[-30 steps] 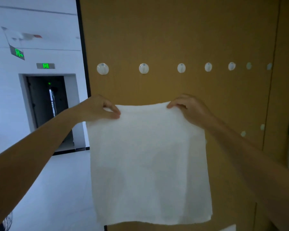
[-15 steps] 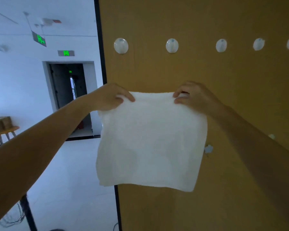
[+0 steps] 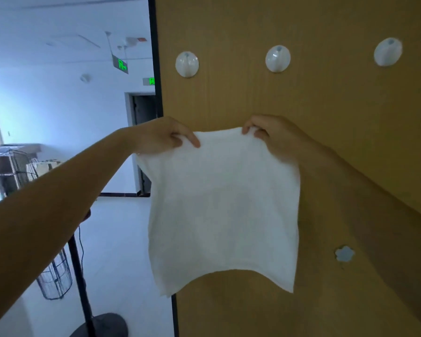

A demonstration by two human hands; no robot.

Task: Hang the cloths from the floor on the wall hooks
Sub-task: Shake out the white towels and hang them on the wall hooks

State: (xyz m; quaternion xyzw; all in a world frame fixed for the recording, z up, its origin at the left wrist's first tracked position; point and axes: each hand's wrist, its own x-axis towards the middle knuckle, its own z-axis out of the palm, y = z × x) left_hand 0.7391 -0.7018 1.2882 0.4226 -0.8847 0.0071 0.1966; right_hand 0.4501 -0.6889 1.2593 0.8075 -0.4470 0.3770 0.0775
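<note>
From the head view, the left hand (image 3: 164, 136) pinches the upper left corner of a white cloth (image 3: 224, 207) between thumb and curled fingers, and the right hand (image 3: 275, 137) grips the upper right corner the same way. The cloth hangs spread out flat between them, with its lower edge curving upward in the middle. It is held in front of the wooden wall panel (image 3: 326, 105), near the panel's left edge, its lower left corner overlapping that edge. Three round white hooks sit in a row on the panel above the hands: the left hook (image 3: 187, 64), the middle hook (image 3: 277, 58) and the right hook (image 3: 388, 54), all bare and apart from the cloth. A small flower-shaped piece (image 3: 344, 254) is stuck lower on the panel, right of the cloth. Left of the panel, a corridor shows a green exit sign (image 3: 122, 65), a dark doorway (image 3: 144, 113) and a black stand (image 3: 79, 271) with a round base.
</note>
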